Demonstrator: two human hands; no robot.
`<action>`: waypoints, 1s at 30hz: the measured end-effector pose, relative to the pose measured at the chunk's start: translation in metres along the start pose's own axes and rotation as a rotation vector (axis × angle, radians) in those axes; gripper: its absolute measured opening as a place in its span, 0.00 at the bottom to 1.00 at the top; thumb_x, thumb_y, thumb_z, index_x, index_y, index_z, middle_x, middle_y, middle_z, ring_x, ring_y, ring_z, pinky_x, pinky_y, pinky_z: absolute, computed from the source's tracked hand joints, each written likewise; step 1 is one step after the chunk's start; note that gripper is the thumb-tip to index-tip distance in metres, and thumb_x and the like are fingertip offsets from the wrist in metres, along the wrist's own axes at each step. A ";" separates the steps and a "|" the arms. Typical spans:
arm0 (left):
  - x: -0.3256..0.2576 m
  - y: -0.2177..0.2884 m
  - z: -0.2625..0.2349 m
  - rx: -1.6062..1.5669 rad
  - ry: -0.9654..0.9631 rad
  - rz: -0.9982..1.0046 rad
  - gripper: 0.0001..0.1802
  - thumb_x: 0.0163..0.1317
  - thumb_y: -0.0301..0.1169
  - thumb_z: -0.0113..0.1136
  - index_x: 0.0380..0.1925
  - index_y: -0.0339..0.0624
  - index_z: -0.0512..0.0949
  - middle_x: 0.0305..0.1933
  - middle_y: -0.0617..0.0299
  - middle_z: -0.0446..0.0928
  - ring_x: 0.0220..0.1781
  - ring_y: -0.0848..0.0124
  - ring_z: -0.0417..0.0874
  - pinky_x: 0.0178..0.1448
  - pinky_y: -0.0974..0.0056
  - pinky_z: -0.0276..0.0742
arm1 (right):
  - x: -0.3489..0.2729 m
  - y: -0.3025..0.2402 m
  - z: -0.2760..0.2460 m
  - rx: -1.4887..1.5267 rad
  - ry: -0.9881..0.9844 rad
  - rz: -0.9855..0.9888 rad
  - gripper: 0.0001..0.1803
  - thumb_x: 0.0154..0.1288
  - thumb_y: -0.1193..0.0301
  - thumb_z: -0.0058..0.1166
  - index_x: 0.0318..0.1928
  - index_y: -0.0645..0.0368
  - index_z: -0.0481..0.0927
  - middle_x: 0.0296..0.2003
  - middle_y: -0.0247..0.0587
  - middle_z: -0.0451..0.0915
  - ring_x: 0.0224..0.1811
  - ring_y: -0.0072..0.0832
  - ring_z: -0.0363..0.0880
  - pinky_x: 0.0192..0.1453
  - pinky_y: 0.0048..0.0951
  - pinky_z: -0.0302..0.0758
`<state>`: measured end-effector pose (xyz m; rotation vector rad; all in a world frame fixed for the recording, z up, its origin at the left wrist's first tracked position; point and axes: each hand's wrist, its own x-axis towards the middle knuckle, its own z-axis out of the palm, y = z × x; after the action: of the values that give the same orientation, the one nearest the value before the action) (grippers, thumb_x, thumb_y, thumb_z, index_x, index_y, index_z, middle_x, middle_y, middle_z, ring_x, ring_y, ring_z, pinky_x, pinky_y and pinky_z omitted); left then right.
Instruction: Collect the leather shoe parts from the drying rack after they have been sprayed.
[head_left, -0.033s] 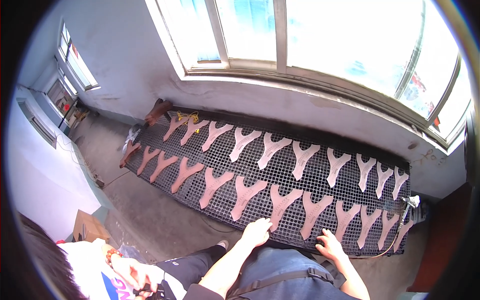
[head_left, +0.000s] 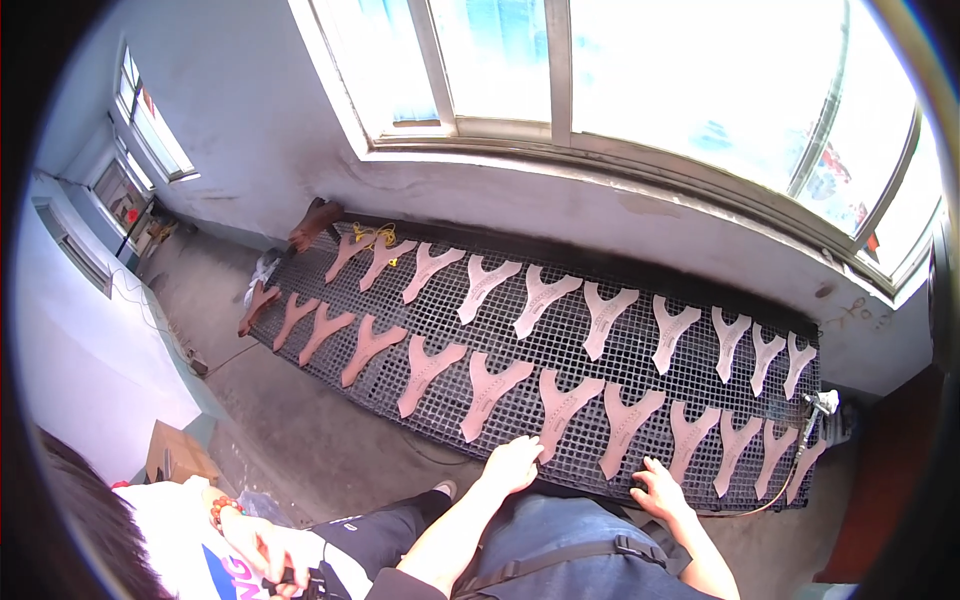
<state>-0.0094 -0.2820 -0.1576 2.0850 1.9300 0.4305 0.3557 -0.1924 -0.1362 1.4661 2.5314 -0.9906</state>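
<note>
Two long rows of flat, tan, Y-shaped pieces, apparently leather, lie on a black grid-topped table [head_left: 480, 345]. My left hand [head_left: 514, 466] is at the table's near edge, its fingers bent and close together. They reach the pointed lower end of one Y-shaped piece [head_left: 566, 408]; whether they grip it is hidden. To the right, my right hand [head_left: 660, 490] rests at the same edge with thumb and forefinger apart and nothing between them. Its fingertips are a little right of the tip of another Y-shaped piece [head_left: 630, 425].
At the table's right end lies a spray gun [head_left: 822, 403] with a thin hose. A yellow cord [head_left: 378, 236] lies at the far left corner. Another person's hand [head_left: 270, 550] holds a dark object at lower left, near a cardboard box [head_left: 180, 455]. A windowed wall borders the table's far side.
</note>
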 end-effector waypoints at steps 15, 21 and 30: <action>0.002 0.000 0.001 -0.002 0.039 0.020 0.22 0.58 0.32 0.59 0.53 0.40 0.81 0.62 0.52 0.80 0.64 0.57 0.80 0.65 0.55 0.79 | 0.000 -0.001 -0.001 -0.015 0.007 -0.012 0.26 0.61 0.58 0.64 0.58 0.54 0.83 0.73 0.57 0.65 0.78 0.48 0.59 0.81 0.41 0.59; 0.002 0.000 0.000 -0.005 0.049 0.029 0.21 0.58 0.32 0.59 0.52 0.40 0.82 0.62 0.52 0.81 0.64 0.57 0.80 0.65 0.56 0.79 | -0.001 -0.003 -0.002 -0.010 -0.001 -0.007 0.26 0.62 0.57 0.63 0.59 0.54 0.82 0.74 0.57 0.64 0.79 0.48 0.59 0.81 0.42 0.59; 0.006 0.001 -0.008 0.000 -0.118 -0.037 0.24 0.61 0.34 0.57 0.58 0.41 0.80 0.68 0.53 0.76 0.69 0.58 0.77 0.70 0.55 0.76 | -0.002 -0.005 -0.005 -0.010 -0.018 0.006 0.26 0.63 0.57 0.63 0.59 0.55 0.82 0.75 0.56 0.63 0.79 0.49 0.57 0.81 0.43 0.59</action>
<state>-0.0108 -0.2761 -0.1494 2.0235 1.8972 0.2927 0.3538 -0.1926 -0.1287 1.4555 2.5143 -0.9845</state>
